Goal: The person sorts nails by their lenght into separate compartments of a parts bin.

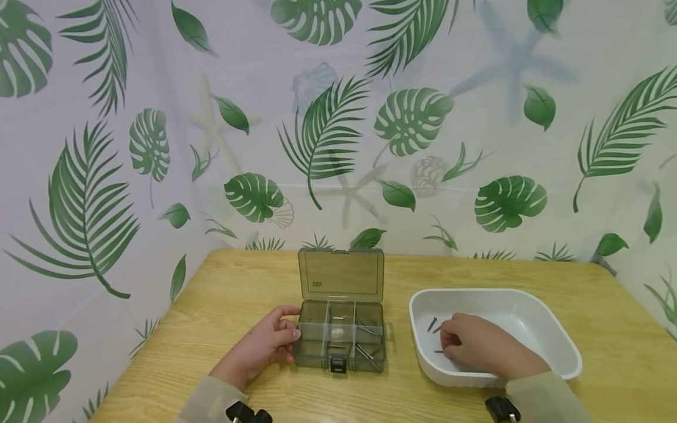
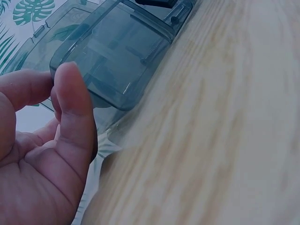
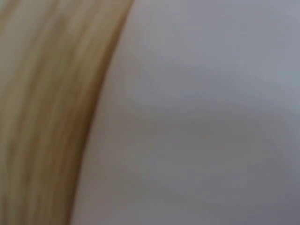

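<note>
A smoky clear compartment box [image 1: 315, 346] stands on the table with its lid [image 1: 342, 276] raised. My left hand [image 1: 267, 339] holds the box by its left side, thumb and index finger at the wall; the left wrist view shows the thumb [image 2: 72, 89] at the box's corner. Screws [image 1: 365, 352] lie in the right-hand compartments, and something thin lies in the front middle one. Inside the white basin [image 1: 550, 326], my right hand [image 1: 478, 346] reaches down with bent fingers beside a few screws [image 1: 432, 324]. I cannot tell whether its fingertips pinch one.
The wooden table [image 1: 248, 282] runs back to a leaf-printed cloth [image 1: 338, 147] hung behind and at both sides. A strip of table separates the box from the basin. In the right wrist view, only blurred white basin wall [image 3: 197, 117] and wood show.
</note>
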Tool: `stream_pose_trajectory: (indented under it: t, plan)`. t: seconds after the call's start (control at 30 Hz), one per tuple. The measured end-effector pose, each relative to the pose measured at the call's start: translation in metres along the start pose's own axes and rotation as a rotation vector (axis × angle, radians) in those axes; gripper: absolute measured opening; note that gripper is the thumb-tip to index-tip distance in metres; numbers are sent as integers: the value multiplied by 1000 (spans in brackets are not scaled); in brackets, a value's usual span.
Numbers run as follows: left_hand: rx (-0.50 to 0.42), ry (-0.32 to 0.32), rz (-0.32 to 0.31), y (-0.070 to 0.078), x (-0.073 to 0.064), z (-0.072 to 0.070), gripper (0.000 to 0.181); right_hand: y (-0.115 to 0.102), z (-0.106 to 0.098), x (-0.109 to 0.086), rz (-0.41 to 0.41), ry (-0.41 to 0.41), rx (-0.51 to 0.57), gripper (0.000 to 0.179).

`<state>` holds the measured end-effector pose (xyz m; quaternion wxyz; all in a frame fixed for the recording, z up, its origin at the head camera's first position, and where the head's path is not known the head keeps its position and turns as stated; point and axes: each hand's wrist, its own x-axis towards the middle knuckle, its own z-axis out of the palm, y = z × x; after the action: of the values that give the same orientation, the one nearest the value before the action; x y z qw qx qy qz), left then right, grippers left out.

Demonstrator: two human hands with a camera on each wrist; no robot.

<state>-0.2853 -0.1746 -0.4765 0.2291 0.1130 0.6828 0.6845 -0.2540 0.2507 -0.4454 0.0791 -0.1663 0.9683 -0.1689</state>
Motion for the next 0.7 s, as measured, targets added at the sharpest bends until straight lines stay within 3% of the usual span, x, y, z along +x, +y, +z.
stream_pose_trajectory:
  t: [0.7]
  plan:
    - [0, 1, 1, 1, 0, 1, 58, -2, -4, -1, -48, -12, -10, 22]
